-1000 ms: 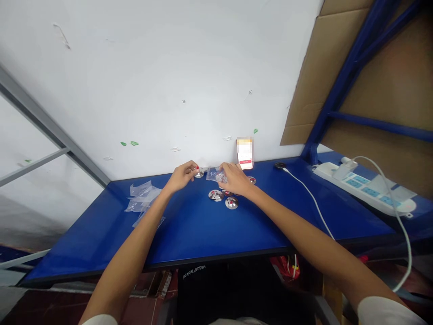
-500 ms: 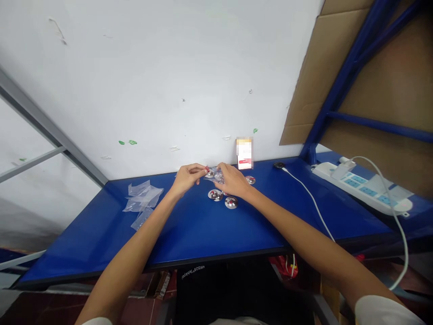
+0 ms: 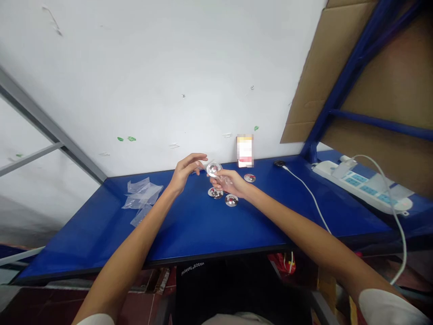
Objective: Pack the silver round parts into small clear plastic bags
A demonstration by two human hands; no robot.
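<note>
My right hand [image 3: 233, 181] is closed on a shiny, domed metal disc [image 3: 214, 169] with a bit of red at its middle. The disc is tilted so that its round side shows. Crumpled clear plastic [image 3: 226, 180] is in the same hand, against its fingers. Just to the left, my left hand [image 3: 187, 170] is apart from the disc, its fingers spread and curved. Similar discs lie on the blue table below and beside my right hand: one overlapped pair [image 3: 215, 193], a single disc [image 3: 232, 200], and another [image 3: 249, 178] farther right.
Clear plastic bags [image 3: 144, 194] lie at the left of the blue table [image 3: 189, 234]. A lit phone [image 3: 245, 151] leans on the wall at the back. To the right are a black puck-like device [image 3: 279, 163] with a white cable and a white power strip [image 3: 361, 187].
Both hands were together at the disc and plastic. My left hand has let go and opened. My right hand has turned, and the disc now faces up in it.
</note>
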